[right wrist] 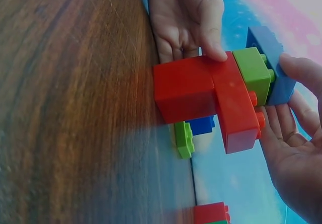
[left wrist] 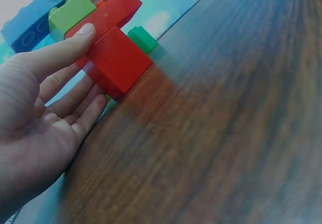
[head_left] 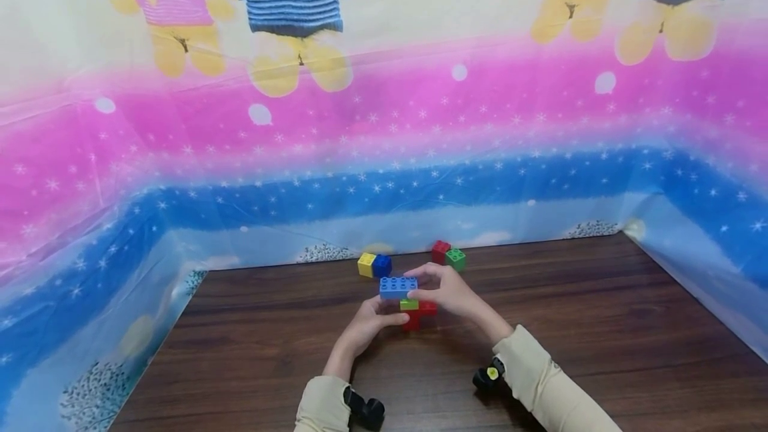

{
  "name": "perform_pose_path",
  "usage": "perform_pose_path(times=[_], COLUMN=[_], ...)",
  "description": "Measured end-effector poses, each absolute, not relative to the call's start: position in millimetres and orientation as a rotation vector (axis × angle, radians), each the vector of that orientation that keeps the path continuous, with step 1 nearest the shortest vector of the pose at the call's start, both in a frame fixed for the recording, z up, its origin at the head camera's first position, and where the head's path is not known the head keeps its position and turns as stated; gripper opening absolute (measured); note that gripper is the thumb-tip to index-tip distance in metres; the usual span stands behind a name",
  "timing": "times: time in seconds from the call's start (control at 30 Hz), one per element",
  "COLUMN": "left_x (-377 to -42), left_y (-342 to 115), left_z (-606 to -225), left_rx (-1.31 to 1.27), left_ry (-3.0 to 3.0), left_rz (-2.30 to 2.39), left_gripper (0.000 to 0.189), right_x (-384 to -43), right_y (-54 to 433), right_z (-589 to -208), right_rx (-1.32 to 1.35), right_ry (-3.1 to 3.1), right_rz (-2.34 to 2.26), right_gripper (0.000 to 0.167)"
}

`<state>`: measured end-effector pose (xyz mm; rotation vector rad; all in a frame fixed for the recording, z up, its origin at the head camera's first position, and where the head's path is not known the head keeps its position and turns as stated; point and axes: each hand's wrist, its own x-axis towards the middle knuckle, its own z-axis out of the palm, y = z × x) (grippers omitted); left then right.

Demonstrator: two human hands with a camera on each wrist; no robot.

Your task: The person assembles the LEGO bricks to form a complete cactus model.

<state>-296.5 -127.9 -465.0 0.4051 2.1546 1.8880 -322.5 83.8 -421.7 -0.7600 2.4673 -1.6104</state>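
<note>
Held above the stack at the middle of the tabletop (head_left: 258, 325): the blue brick (head_left: 397, 289), studs up, long side toward the wearer. Pinched in the right grip (head_left: 445, 289), closed to the brick's width, thumb on the near side, fingers behind. Directly below, the lime brick (right wrist: 251, 73), studs partly visible under the blue underside, so not fully pressed together; whether touching, cannot tell. Jutting out left past the lime brick, the blue brick's far end.

Under the lime brick, the upper red brick (right wrist: 236, 108), bare studs on its right half. Beneath that, the lower red brick (right wrist: 183, 88), below the left part only, leaving the right end overhanging. Closed about the red pair, the left grip (head_left: 366, 327): thumb against the upper red brick's near face, fingers extended behind.

Farther back, side by side and touching, the yellow brick (head_left: 367, 264) and dark blue brick (head_left: 382, 265). To their right, well apart, the far red brick (head_left: 441, 252) against the green brick (head_left: 455, 259). Behind everything, a pink-and-blue cloth (head_left: 408, 112) printed with bears.
</note>
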Motion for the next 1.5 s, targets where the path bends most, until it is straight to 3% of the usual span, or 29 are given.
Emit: perform_pose_path(times=[1.2, 1.5], left_x=[-295.7, -295.9], left_y=[-126.1, -126.3], left_z=[-469.7, -468.9], left_rx=[0.408, 0.409], left_ry=[2.176, 2.170], left_rz=[1.900, 1.896], left_gripper=[0.054, 0.054], right_x=[-307.5, -321.8], right_y=[83.7, 86.4], right_z=[-409.9, -425.7], right_rx=[-0.947, -0.940], right_ry=[2.523, 2.495], right_rz=[-1.531, -1.572], right_gripper=[0.036, 0.037])
